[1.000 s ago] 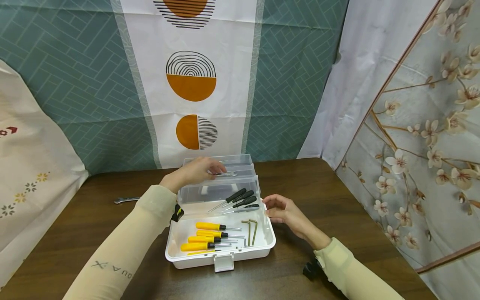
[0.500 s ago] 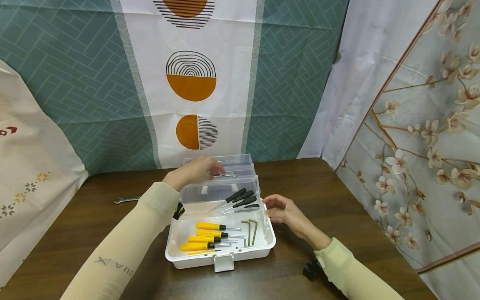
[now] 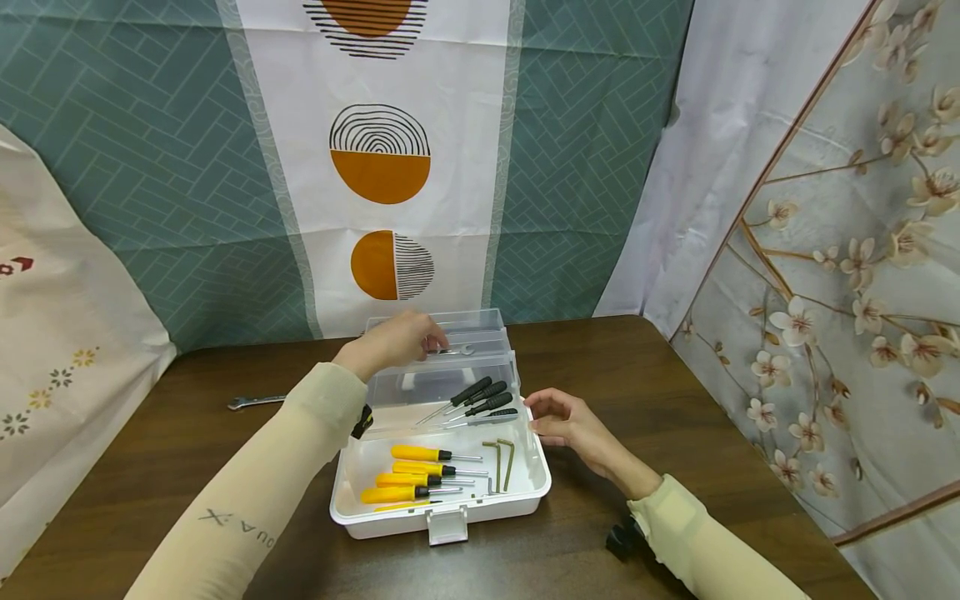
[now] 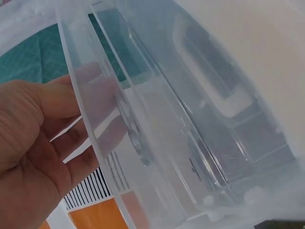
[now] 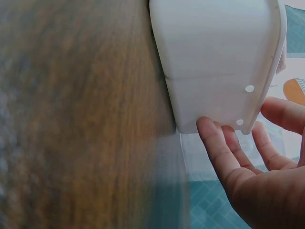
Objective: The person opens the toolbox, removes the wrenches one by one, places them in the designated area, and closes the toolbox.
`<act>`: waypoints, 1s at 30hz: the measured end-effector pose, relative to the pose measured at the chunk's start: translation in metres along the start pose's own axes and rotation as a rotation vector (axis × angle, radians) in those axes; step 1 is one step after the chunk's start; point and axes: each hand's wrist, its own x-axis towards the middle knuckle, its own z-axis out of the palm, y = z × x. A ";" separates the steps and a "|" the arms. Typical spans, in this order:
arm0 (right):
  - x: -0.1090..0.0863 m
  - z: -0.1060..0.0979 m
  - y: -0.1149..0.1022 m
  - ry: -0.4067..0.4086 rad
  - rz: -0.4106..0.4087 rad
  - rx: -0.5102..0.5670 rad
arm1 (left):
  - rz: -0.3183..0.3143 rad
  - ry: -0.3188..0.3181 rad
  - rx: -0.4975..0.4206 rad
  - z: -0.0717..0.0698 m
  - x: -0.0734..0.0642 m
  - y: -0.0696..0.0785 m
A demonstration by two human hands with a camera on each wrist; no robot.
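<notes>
L hand [image 3: 401,340] fingers bent, tips down in a compartment of the clear lid [image 3: 442,379], right at a wrench [image 3: 461,351]; L wrist view shows them thru the clear wall, a bit spread. Can't tell if they pinch it or only touch. Vs. 1 s ago: fingers slid back slightly along the wrench, so a touch more metal shows past the tips; wrench itself abt same pos. My read: wrench is in its compartment or v. close to it, release not confirmed.

R hand [image 3: 573,423] no change: fingers loosely curved, part-open, tips touching the outer side & rim of the white box [image 3: 390,527] near its back R corner. Looks like light steadying, box hasn't shifted.

Further out, contents same as before: black-handled screwdrivers [image 3: 492,402] toward the back, yellow-handled screwdrivers [image 3: 405,452] in front, 2 bent hex keys [image 3: 509,467] on the R.

2nd wrench [image 3: 255,402] lies on the table [image 3: 585,533], L of box, well apart, untouched; a little more of it shows now b/c the L forearm shifted inward.
</notes>
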 end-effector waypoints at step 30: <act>0.000 0.000 0.001 0.002 -0.001 0.005 | 0.026 -0.015 0.040 0.005 -0.004 -0.005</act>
